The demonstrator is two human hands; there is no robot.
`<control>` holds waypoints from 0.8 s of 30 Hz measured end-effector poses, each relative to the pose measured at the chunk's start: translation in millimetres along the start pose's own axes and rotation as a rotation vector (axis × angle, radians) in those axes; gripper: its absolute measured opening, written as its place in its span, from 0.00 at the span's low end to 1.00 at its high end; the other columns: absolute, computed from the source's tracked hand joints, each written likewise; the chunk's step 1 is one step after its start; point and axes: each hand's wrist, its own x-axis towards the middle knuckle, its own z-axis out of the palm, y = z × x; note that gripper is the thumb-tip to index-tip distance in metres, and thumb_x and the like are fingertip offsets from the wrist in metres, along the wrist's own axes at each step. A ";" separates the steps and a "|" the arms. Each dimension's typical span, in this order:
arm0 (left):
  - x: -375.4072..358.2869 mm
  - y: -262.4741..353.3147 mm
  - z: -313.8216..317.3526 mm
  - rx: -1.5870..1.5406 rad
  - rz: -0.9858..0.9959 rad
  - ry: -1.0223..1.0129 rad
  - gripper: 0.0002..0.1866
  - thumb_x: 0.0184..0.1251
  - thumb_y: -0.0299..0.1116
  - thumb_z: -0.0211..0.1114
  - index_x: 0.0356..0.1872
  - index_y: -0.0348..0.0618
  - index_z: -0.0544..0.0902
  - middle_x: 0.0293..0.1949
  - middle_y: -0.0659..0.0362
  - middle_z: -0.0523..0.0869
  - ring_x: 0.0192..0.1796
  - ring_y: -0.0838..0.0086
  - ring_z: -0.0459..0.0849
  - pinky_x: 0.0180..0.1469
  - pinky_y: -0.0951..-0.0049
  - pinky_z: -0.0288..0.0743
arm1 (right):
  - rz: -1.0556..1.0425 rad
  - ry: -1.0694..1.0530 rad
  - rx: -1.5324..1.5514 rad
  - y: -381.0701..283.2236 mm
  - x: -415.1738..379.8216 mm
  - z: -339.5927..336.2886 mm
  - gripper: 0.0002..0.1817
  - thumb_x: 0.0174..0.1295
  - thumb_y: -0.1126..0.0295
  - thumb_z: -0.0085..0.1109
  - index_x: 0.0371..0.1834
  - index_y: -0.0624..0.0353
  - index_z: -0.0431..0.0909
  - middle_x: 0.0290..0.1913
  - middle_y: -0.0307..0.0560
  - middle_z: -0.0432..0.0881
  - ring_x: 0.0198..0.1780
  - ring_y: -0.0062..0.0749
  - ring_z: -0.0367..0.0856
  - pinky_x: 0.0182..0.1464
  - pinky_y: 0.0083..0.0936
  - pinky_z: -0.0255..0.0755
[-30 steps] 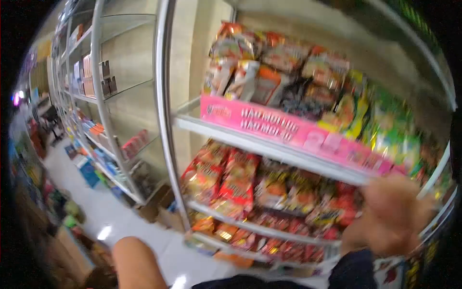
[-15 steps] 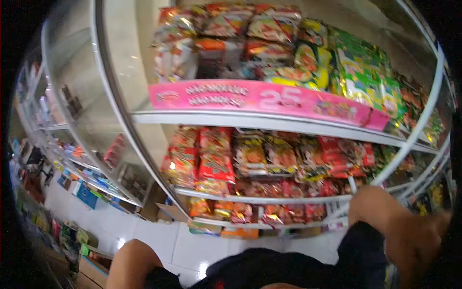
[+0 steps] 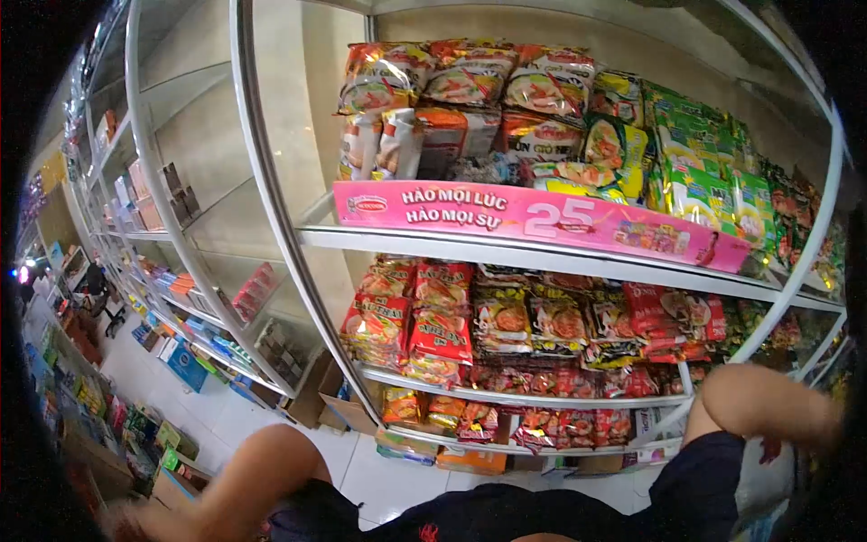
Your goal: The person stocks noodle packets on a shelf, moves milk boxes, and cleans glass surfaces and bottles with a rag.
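At the lower left, a bent bare limb runs toward the frame edge, where my left hand is a blur. On the right, another bent limb reaches the dark rim of the view; my right hand is smeared there, its fingers unclear. I cannot tell whether either hand holds anything. My black clothing fills the bottom middle. In front stands a metal-framed shelf of instant noodle packets. White-and-red packets and green packets sit on top; red packets lie below.
A pink printed strip lines the upper shelf edge. To the left, a glass-fronted shelf holds small boxes. Cardboard boxes stand on the white tile floor, with stacked goods at far left.
The view has shifted left and up and become sharper, so the shelves appear farther right and lower. More of my left limb now shows at the lower left.
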 end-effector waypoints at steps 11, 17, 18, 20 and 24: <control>-18.8 -83.3 24.0 0.434 -0.005 -0.150 0.17 0.60 0.41 0.48 0.48 0.48 0.69 0.44 0.56 0.76 0.46 0.67 0.75 0.46 0.61 0.67 | 0.096 -0.045 -0.003 16.3 -11.6 -0.5 0.15 0.58 0.70 0.45 0.45 0.66 0.73 0.46 0.49 0.76 0.47 0.30 0.74 0.49 0.26 0.66; -20.0 -85.0 10.7 0.420 -0.009 -0.283 0.24 0.59 0.47 0.45 0.55 0.49 0.63 0.49 0.55 0.73 0.51 0.68 0.72 0.54 0.58 0.62 | 0.133 -0.021 0.043 49.7 -25.9 2.1 0.15 0.59 0.70 0.44 0.46 0.65 0.72 0.46 0.49 0.76 0.46 0.28 0.74 0.48 0.24 0.67; -18.5 -86.9 4.4 0.423 -0.008 -0.318 0.26 0.58 0.48 0.45 0.56 0.49 0.62 0.50 0.55 0.72 0.51 0.68 0.71 0.55 0.58 0.61 | 0.177 -0.001 0.046 65.0 -30.7 2.1 0.15 0.59 0.70 0.44 0.46 0.65 0.72 0.46 0.48 0.76 0.46 0.28 0.74 0.48 0.24 0.67; -15.0 -92.0 -12.5 0.468 0.006 -0.433 0.28 0.58 0.50 0.44 0.59 0.50 0.60 0.51 0.55 0.71 0.53 0.68 0.70 0.58 0.57 0.60 | 0.356 0.048 -0.028 112.3 -55.7 9.7 0.15 0.59 0.70 0.44 0.47 0.65 0.72 0.46 0.48 0.76 0.46 0.27 0.74 0.47 0.24 0.67; -113.5 -147.5 -45.1 0.822 -0.361 -0.113 0.14 0.62 0.33 0.54 0.45 0.36 0.75 0.41 0.56 0.80 0.43 0.72 0.77 0.47 0.74 0.67 | 0.998 -0.083 -0.642 231.8 -136.0 51.9 0.30 0.49 0.45 0.56 0.46 0.60 0.76 0.43 0.57 0.78 0.46 0.41 0.77 0.48 0.28 0.68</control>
